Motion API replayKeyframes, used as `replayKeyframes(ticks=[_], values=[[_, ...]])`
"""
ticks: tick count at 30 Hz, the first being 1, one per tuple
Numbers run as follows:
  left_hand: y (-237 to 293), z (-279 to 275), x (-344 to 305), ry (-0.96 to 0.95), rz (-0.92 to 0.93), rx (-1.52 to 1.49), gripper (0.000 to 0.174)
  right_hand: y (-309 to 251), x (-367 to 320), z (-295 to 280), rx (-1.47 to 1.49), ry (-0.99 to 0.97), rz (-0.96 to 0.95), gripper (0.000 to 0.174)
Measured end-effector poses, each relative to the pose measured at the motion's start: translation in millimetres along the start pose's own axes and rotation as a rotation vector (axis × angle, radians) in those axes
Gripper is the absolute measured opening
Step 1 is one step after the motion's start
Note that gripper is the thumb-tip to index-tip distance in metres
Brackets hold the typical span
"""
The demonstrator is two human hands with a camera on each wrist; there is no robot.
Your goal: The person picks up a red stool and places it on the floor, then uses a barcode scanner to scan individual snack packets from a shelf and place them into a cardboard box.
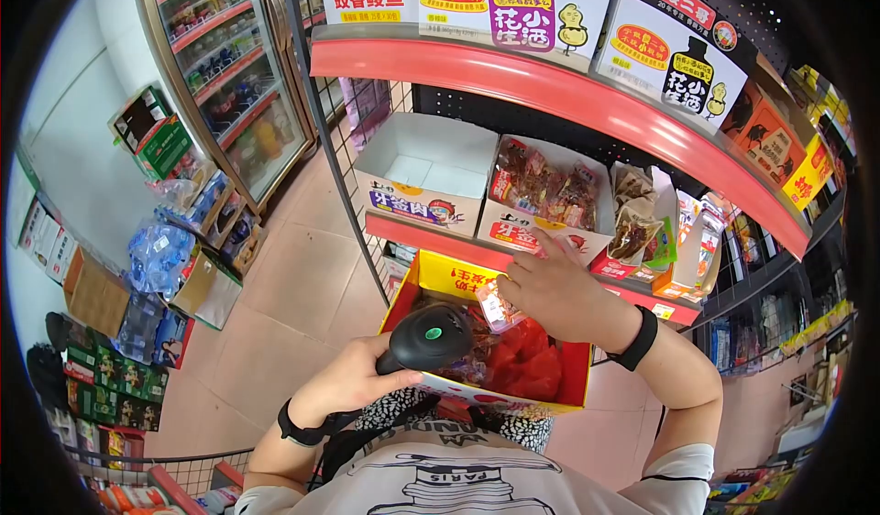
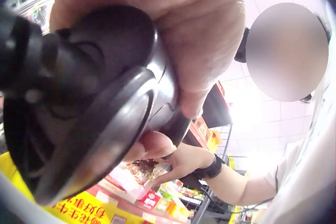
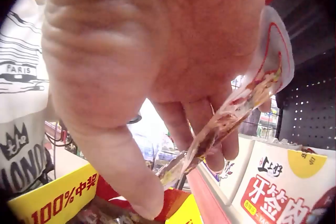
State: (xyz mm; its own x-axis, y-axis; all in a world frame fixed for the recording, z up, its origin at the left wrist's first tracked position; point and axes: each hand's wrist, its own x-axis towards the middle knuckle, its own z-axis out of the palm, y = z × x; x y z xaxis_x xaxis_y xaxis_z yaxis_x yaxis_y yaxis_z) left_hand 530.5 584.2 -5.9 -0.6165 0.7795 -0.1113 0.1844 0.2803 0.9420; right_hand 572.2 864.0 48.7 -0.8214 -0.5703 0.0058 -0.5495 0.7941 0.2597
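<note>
My left hand (image 1: 353,378) grips a black barcode scanner (image 1: 431,336) with a green light on top, over the near left part of a yellow and red carton (image 1: 575,382). In my right hand (image 1: 555,286) a small clear snack packet (image 3: 226,116) is pinched between thumb and fingers, above the carton's far side. Inside the carton lie a red plastic bag (image 1: 527,359) and several small packets, partly hidden by the scanner. Close beyond the right hand stands a white display box of snack packets (image 1: 550,185) on the shelf.
A white display box (image 1: 426,167) with a bare bottom stands left on the shelf. More snack packets (image 1: 637,217) sit to the right. Above runs a red shelf edge (image 1: 550,71) under large cartons. A glass-door fridge (image 1: 229,66) and stacked water bottles (image 1: 160,257) are at the left.
</note>
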Motion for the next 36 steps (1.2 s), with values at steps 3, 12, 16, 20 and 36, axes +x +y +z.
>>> replayKeyframes(ticks=[3,12,16,20,36], values=[[0.0,1.1,1.1,-0.025,-0.013,-0.029,0.039,-1.2,-0.1,-0.2,-0.025,0.01,-0.013,0.024],[3.6,2.8,0.1,-0.023,-0.075,-0.079,0.042,-0.3,-1.5,5.6,-0.011,0.024,-0.008,0.022],[4.9,3.3,0.1,0.002,-0.039,-0.143,0.043,-0.1,-0.8,6.6,-0.009,-0.002,-0.01,0.021],[4.2,2.4,0.0,0.0,-0.03,-0.134,0.042,1.1,-1.2,11.6,0.011,0.03,-0.017,0.021],[4.0,-0.2,-0.9,-0.024,-0.055,-0.054,0.037,-0.2,1.3,12.3,-0.022,0.073,-0.049,0.014]])
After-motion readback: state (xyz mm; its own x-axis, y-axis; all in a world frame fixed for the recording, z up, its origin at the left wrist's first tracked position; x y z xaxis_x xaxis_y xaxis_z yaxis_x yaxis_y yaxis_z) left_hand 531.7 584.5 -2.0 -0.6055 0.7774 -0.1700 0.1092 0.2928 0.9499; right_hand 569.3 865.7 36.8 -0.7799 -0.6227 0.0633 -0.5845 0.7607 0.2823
